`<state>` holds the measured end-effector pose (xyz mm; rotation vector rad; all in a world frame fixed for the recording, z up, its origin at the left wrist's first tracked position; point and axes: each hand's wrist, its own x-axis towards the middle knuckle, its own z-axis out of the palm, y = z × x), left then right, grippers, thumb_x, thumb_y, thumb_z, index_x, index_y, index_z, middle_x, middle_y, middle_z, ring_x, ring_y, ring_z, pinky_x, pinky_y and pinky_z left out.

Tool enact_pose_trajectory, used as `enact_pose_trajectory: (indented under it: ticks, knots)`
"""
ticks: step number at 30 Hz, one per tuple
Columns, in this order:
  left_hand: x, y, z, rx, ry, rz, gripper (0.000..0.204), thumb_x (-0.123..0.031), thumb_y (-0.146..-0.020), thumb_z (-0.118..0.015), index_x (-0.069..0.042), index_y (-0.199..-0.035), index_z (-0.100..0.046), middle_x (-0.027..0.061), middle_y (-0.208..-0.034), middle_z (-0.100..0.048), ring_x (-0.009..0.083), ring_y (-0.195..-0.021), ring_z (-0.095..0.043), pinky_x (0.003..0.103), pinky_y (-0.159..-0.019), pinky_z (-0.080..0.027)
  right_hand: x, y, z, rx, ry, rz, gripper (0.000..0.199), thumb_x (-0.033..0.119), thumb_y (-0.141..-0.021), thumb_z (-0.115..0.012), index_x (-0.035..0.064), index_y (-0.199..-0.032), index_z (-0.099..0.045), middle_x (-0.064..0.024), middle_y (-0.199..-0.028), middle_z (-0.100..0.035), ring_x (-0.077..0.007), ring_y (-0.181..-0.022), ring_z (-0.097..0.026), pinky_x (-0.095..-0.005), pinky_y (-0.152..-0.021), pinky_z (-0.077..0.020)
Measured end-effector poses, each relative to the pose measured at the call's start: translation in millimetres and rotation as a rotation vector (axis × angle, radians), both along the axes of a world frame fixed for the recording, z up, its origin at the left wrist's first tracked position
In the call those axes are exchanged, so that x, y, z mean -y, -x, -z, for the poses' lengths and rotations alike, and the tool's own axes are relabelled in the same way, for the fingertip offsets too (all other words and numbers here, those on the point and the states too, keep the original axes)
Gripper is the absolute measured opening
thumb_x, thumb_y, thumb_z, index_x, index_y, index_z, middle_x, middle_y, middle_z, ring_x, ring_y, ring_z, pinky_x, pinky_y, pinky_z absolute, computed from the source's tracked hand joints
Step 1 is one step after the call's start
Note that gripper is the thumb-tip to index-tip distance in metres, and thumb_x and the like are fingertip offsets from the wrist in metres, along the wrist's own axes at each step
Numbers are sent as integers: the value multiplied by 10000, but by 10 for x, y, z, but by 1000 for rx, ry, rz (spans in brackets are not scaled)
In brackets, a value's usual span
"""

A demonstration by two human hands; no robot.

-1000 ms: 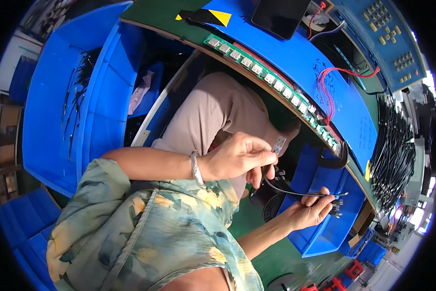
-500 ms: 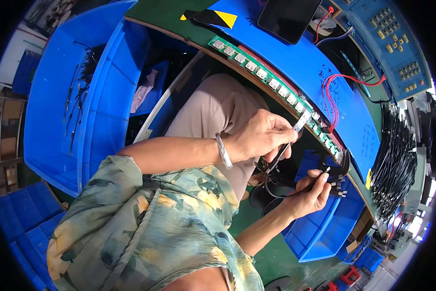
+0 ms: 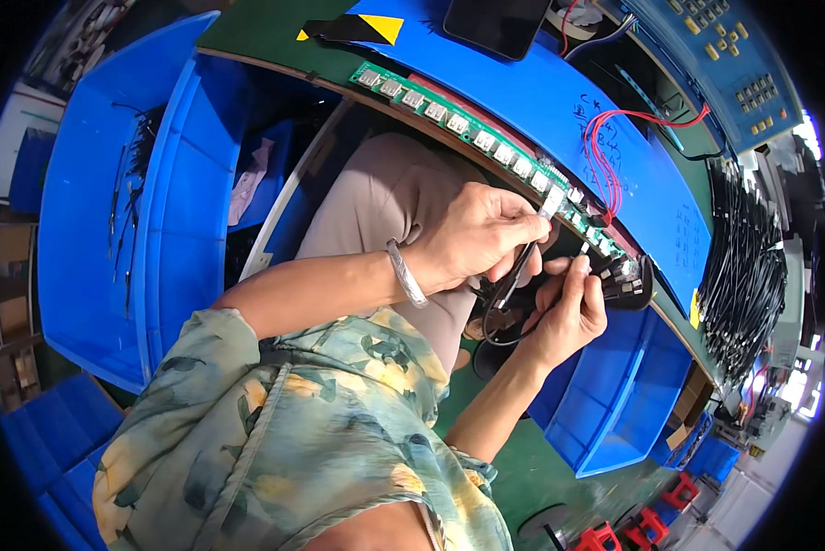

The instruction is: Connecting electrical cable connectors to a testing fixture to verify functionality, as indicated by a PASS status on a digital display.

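My left hand (image 3: 481, 237) is closed on the silver USB plug (image 3: 552, 201) at one end of a black cable (image 3: 491, 323). That plug meets the row of sockets on a long green circuit board (image 3: 482, 140); how far it sits in a socket I cannot tell. My right hand (image 3: 570, 310) pinches the cable's other end, its small metal tip (image 3: 585, 248) pointing at the smaller ports on the near right part of the board. Between my hands the cable hangs in a loop. The board lies along the table's edge.
A thick bundle of black cables (image 3: 747, 266) lies at the right. Red wires (image 3: 600, 156) run from the board to a blue test unit (image 3: 729, 55). A black phone-like device (image 3: 497, 26) rests on the blue mat (image 3: 669, 216). Blue bins (image 3: 187, 230) stand left, another bin (image 3: 605, 404) right.
My right hand has moved up and left, bringing its cable tip to the board's smaller ports. My left hand stays at the USB socket. The whole view has shifted slightly.
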<state>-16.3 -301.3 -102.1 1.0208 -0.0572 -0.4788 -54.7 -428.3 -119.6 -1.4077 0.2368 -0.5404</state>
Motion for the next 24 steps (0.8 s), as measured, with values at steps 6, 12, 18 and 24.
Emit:
enact_pose_trajectory:
  ticks: [6,12,18,24]
  knots:
    - [8,1,12,-6,23,8,156,-132,-811,-520,11,-782,-574,98,-587,-581,31,-339,-401,153,-324,-289,-2,-41,2,0,14,-1,225,110,-824,-519,45,-609,-529,-68,-603,-575,-26,-338,-322,-164,-264,-167]
    - [-4,-1,14,1,9,12,154,-131,-812,-518,10,-787,-573,102,-592,-581,31,-340,-399,150,-326,-285,-31,-55,-5,29,9,19,213,113,-820,-526,41,-619,-540,-62,-593,-569,-28,-335,-323,-165,-262,-171]
    - [-3,-6,5,-3,0,12,158,-130,-814,-514,15,-786,-572,98,-589,-580,30,-340,-396,150,-325,-283,-10,-48,-38,-16,6,6,195,109,-815,-532,32,-636,-549,-58,-597,-565,-28,-330,-319,-166,-265,-172]
    - [-1,-21,-9,-10,-7,20,155,-131,-814,-514,10,-784,-573,93,-583,-578,28,-339,-394,150,-321,-280,-15,-113,-62,-2,-17,18,195,93,-817,-525,38,-631,-545,-61,-597,-564,-26,-333,-319,-167,-277,-181]
